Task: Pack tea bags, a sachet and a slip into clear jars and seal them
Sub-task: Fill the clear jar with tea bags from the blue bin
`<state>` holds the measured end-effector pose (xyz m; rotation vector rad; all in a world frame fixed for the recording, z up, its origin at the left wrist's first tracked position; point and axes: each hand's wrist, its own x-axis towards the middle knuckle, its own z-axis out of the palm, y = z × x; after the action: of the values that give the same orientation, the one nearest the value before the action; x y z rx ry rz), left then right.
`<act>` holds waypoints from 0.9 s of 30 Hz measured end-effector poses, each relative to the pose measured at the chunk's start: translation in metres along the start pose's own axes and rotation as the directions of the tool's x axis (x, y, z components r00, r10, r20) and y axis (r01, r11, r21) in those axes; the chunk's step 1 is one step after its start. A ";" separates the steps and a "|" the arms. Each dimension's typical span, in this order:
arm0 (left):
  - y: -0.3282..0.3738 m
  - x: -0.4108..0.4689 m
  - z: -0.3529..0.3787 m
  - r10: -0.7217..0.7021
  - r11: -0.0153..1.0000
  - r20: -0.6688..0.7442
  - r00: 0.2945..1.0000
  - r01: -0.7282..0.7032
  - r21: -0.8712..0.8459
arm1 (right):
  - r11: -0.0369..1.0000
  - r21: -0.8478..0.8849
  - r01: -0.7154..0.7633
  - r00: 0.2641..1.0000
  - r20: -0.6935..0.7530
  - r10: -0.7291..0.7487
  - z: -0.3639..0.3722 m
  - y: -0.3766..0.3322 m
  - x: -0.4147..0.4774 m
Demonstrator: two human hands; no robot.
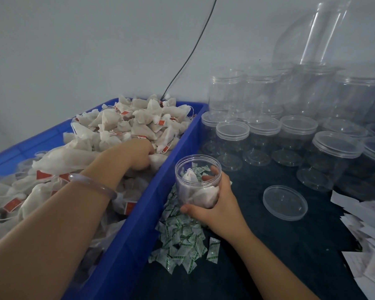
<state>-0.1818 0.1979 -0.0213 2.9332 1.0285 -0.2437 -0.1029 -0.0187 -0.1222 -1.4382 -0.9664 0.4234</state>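
Note:
A blue crate [139, 224] on the left is heaped with white tea bags [139, 120] bearing red tags. My left hand [136, 154] reaches into the heap, its fingers curled round tea bags there. My right hand [214, 204] grips an open clear jar [195, 182] beside the crate's right wall; a few tea bags lie inside it. A pile of small green-printed sachets [182, 241] lies on the dark table under and in front of the jar. A loose clear lid [285, 202] rests flat to the right of the jar. White paper slips [368, 230] are stacked at the right edge.
Several lidded clear jars [333, 159] stand at the back right, with several more open ones [225, 92] behind them against the grey wall. A black cable [188, 59] runs down the wall to the crate's far corner. A pale bangle [93, 185] circles my left wrist.

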 end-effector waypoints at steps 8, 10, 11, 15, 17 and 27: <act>-0.006 -0.003 -0.006 -0.003 0.880 -0.350 0.937 -0.164 -0.447 | 1.000 0.009 0.004 1.000 0.006 -0.004 0.000 -0.001 -0.001; 0.000 -0.009 -0.014 -0.011 0.797 -0.422 0.907 -0.247 -0.552 | 1.000 0.011 0.003 1.000 0.004 -0.003 0.000 0.000 -0.001; 0.004 -0.013 -0.018 -0.002 0.735 -0.442 0.897 -0.299 -0.609 | 1.000 0.014 0.002 1.000 0.003 -0.002 0.000 0.000 -0.001; 0.023 -0.036 -0.034 0.074 0.470 -0.509 0.858 -0.480 -0.741 | 1.000 0.030 0.008 1.000 0.004 -0.008 0.000 0.000 0.000; 0.033 -0.044 -0.041 0.134 0.431 -0.552 0.823 -0.550 -0.716 | 0.999 0.043 0.012 1.000 0.004 -0.012 0.000 0.000 0.000; 0.064 -0.045 -0.028 0.498 0.803 -0.224 0.838 -0.543 -0.247 | 0.998 0.059 0.021 1.000 0.006 -0.021 0.000 0.005 0.002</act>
<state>-0.1726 0.1218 0.0111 2.8279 0.1906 0.1413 -0.1003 -0.0169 -0.1261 -1.3729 -0.9658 0.4379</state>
